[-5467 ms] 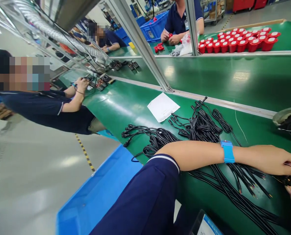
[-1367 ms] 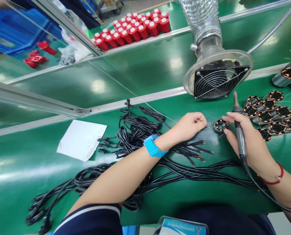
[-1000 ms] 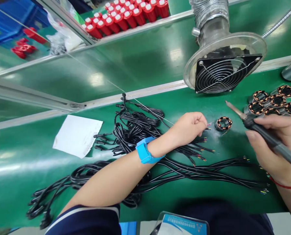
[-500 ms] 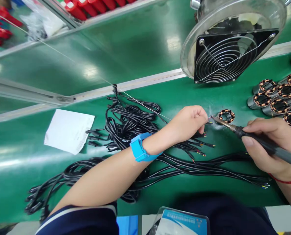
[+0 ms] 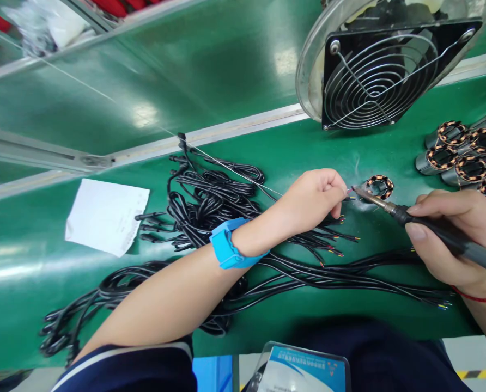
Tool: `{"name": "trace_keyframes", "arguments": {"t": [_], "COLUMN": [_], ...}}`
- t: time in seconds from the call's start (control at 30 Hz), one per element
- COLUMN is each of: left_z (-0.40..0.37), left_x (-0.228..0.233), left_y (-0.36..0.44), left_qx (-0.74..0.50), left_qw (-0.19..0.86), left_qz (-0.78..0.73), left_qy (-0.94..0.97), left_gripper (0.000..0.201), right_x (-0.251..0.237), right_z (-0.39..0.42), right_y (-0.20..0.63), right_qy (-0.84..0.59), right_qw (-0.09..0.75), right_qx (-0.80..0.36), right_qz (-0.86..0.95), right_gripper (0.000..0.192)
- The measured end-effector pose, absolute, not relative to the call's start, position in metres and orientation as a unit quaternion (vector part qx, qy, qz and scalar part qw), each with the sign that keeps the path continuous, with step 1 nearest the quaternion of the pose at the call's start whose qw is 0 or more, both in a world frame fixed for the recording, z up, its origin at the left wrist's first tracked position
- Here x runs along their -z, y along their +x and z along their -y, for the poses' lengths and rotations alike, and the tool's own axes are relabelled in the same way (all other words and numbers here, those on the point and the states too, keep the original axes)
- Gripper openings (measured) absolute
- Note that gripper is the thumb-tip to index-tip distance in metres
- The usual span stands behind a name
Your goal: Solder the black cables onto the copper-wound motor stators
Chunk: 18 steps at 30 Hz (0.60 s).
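Pinching a stripped cable lead (image 5: 348, 191) between thumb and fingertips, my left hand (image 5: 314, 198) is closed tight and rests on the cable bundle (image 5: 226, 207), so the bare end stays steady against the small copper-wound stator (image 5: 378, 187) lying on the green worktop (image 5: 30, 283). My right hand (image 5: 451, 239) is wrapped shut around the soldering iron (image 5: 431, 228) in a pen grip, low on the handle, which lets me steer the tip onto the spot where the lead meets the stator. A thin wisp of smoke seems to rise there, though it is faint and I can't be sure. The extraction fan (image 5: 384, 65) stands just behind the joint, tilted toward it, well placed to draw fumes away from my face. More stators (image 5: 459, 158) sit grouped to the right, within reach of the iron hand. The other cables fan out under my left forearm with their stripped ends pointing toward the work spot. A blue wrist strap (image 5: 226, 245) circles my left wrist, a red cord (image 5: 478, 296) my right. A white paper slip (image 5: 106, 215) lies off to the left, well apart from the joint.
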<state>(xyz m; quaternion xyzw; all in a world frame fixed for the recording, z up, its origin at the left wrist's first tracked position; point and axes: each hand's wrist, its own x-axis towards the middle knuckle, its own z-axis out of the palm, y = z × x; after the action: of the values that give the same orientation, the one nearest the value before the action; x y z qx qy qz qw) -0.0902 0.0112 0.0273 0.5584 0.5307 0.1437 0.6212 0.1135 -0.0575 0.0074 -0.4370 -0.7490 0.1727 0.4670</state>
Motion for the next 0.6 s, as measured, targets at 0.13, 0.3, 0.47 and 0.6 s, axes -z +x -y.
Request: {"name": "trace_keyframes", "arguments": {"t": [0.13, 0.3, 0.47, 0.6], "left_z": [-0.0107, -0.0109, -0.0108, -0.0108], "left_x": [-0.0272, -0.0273, -0.0283, -0.0284], "left_y": [-0.0903, -0.0910, -0.0903, -0.0904], "left_qx": [-0.148, -0.146, -0.151, -0.152], "left_qw": [0.618, 0.617, 0.618, 0.616], "left_qz": [-0.530, -0.531, -0.532, -0.531], "left_qy": [0.561, 0.562, 0.559, 0.561], "left_gripper": [0.018, 0.019, 0.018, 0.019], "right_x": [-0.0074, -0.0098, -0.0087, -0.0022], "right_z": [0.0566, 0.0511, 0.0526, 0.0553], "right_y": [0.1130, 0.1113, 0.1095, 0.1049], "right_qy": [-0.443, -0.449, -0.477, -0.492], "right_qw": [0.488, 0.472, 0.394, 0.400], "right_qx": [-0.176, -0.151, -0.058, -0.123], "right_qz": [0.731, 0.743, 0.783, 0.763], "right_gripper": [0.024, 0.029, 0.040, 0.057]}}
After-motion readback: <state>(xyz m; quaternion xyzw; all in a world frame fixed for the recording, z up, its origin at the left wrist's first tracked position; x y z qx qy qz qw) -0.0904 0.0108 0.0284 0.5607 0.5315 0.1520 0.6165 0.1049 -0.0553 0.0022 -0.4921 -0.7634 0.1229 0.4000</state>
